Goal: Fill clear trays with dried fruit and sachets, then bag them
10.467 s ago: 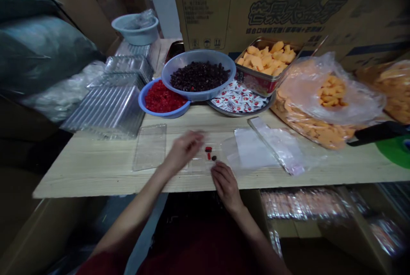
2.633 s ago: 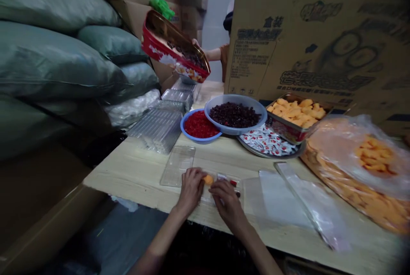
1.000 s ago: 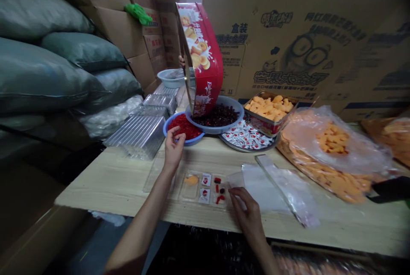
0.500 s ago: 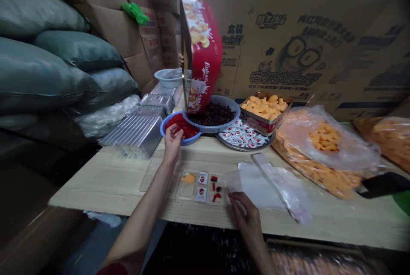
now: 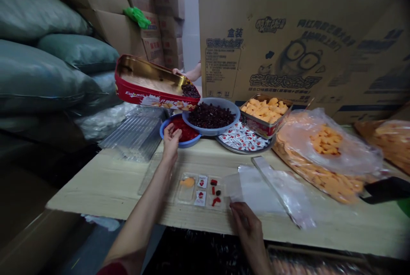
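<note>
Left hand [image 5: 171, 141] at the front of the small blue bowl [image 5: 188, 143] of red bits [image 5: 184, 131], thumb and fingertips drawn close; can't tell if anything is pinched between them. Right hand [image 5: 248, 222] by the right edge of the clear tray [image 5: 185, 194], fingers bunched; can't tell if they grip or touch the edge. Tray flat on table [image 5: 102, 187], between the forearms: orange piece [image 5: 188, 181] in left compartment, two white packets [image 5: 200, 197] in the middle, one above the other, red and dark bits [image 5: 216, 201] in the right one. Clear sheet [image 5: 145, 179] flat, partly behind left forearm. Co-worker's hand [image 5: 179, 72] holds a tilted red tin [image 5: 153, 100], dark bits at its right end, by the larger bowl [image 5: 213, 131] of dark bits. Packet dish [image 5: 246, 151] and tin of orange pieces [image 5: 267, 129] right of that.
</note>
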Demonstrator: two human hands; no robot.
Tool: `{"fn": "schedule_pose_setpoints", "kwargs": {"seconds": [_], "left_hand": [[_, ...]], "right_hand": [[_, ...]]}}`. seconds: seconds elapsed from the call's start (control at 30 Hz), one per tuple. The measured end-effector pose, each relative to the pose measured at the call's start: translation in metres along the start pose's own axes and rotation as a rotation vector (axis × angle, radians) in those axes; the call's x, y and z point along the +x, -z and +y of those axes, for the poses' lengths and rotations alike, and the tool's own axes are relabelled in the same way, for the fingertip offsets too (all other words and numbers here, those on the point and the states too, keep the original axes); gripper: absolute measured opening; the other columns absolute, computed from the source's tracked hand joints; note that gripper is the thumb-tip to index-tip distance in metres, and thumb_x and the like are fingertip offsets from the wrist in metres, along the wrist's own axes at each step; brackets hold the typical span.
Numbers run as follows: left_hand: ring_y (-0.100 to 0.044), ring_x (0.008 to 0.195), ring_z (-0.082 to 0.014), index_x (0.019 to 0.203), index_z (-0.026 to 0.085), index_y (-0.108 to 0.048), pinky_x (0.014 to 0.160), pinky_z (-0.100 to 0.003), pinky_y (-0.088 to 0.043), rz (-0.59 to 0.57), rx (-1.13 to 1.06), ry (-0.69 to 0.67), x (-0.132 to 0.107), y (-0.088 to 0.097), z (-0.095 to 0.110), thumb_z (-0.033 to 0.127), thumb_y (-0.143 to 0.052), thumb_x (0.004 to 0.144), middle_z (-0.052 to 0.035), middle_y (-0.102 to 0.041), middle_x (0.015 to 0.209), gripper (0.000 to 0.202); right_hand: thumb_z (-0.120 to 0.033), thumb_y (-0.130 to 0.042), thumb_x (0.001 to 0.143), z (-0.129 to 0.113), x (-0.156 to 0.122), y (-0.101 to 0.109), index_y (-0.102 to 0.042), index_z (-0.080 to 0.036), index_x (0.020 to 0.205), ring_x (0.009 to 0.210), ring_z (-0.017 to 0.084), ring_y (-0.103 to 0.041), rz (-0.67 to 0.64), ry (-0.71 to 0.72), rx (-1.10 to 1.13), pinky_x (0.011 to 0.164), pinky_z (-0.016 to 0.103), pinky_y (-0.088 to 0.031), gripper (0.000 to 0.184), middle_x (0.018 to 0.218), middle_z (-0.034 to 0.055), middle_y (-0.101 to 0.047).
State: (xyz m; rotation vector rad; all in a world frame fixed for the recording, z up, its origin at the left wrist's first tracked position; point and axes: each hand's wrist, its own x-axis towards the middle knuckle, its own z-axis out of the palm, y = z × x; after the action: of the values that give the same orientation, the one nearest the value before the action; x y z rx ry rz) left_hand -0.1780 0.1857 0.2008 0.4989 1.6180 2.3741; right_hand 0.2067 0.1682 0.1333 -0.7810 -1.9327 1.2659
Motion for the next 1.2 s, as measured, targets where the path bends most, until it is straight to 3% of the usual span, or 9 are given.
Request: {"fn": "schedule_pose_setpoints", "kwargs": {"seconds": [0.13, 0.3, 0.47, 0.7, 0.97, 1.2], "left_hand": [[-0.061, 0.117, -0.0206, 0.121, 0.023, -0.057, 0.089, -0.030, -0.056, 0.012, -0.004, -0.049, 0.002, 0.005, 0.007, 0.027, -0.079, 0.071, -0.0134, -0.054, 0.142, 0.056], [-0.062, 0.117, -0.0196, 0.124, 0.023, -0.056, 0.095, -0.032, -0.054, -0.035, 0.032, -0.086, -0.001, 0.000, 0.014, 0.027, -0.077, 0.075, -0.0127, -0.054, 0.144, 0.053], [-0.063, 0.114, -0.0192, 0.121, 0.023, -0.057, 0.089, -0.030, -0.056, -0.018, 0.009, -0.041, 0.001, -0.007, 0.013, 0.024, -0.076, 0.075, -0.0124, -0.053, 0.145, 0.049], [-0.066, 0.103, -0.0179, 0.118, 0.022, -0.058, 0.076, -0.026, -0.057, 0.042, -0.004, 0.000, 0.004, 0.000, 0.011, 0.018, -0.076, 0.072, -0.0136, -0.056, 0.141, 0.049], [-0.066, 0.104, -0.0176, 0.118, 0.022, -0.058, 0.078, -0.026, -0.057, 0.012, -0.005, -0.028, 0.004, 0.000, 0.015, 0.019, -0.076, 0.073, -0.0131, -0.057, 0.140, 0.048], [-0.068, 0.092, -0.0151, 0.116, 0.020, -0.059, 0.080, -0.028, -0.057, -0.031, -0.003, -0.082, -0.008, 0.000, 0.017, 0.026, -0.079, 0.071, -0.0132, -0.058, 0.138, 0.050]], "right_hand": [[-0.035, -0.054, 0.100, -0.003, -0.001, 0.000, -0.072, -0.021, 0.106, 0.102, 0.020, -0.068, 0.005, -0.030, -0.015, 0.088, 0.026, -0.055, 0.024, 0.105, 0.0083, -0.071], [-0.036, -0.057, 0.098, 0.005, 0.001, -0.003, -0.074, -0.020, 0.102, 0.097, 0.020, -0.070, 0.025, 0.031, -0.028, 0.085, 0.026, -0.057, 0.024, 0.102, 0.0089, -0.072], [-0.036, -0.057, 0.098, 0.009, -0.001, -0.002, -0.073, -0.021, 0.102, 0.099, 0.019, -0.070, 0.015, 0.048, -0.030, 0.087, 0.025, -0.057, 0.023, 0.103, 0.0079, -0.072], [-0.037, -0.056, 0.099, 0.006, -0.008, 0.000, -0.073, -0.021, 0.103, 0.103, 0.020, -0.068, 0.020, -0.014, -0.042, 0.091, 0.025, -0.055, 0.024, 0.106, 0.0078, -0.071], [-0.036, -0.057, 0.098, 0.000, -0.007, -0.003, -0.074, -0.021, 0.100, 0.100, 0.020, -0.070, 0.039, 0.033, -0.081, 0.089, 0.025, -0.056, 0.023, 0.104, 0.0082, -0.072], [-0.037, -0.055, 0.098, 0.006, -0.008, -0.002, -0.073, -0.020, 0.100, 0.097, 0.020, -0.071, 0.022, 0.041, -0.116, 0.084, 0.024, -0.057, 0.024, 0.100, 0.0079, -0.073]]}}
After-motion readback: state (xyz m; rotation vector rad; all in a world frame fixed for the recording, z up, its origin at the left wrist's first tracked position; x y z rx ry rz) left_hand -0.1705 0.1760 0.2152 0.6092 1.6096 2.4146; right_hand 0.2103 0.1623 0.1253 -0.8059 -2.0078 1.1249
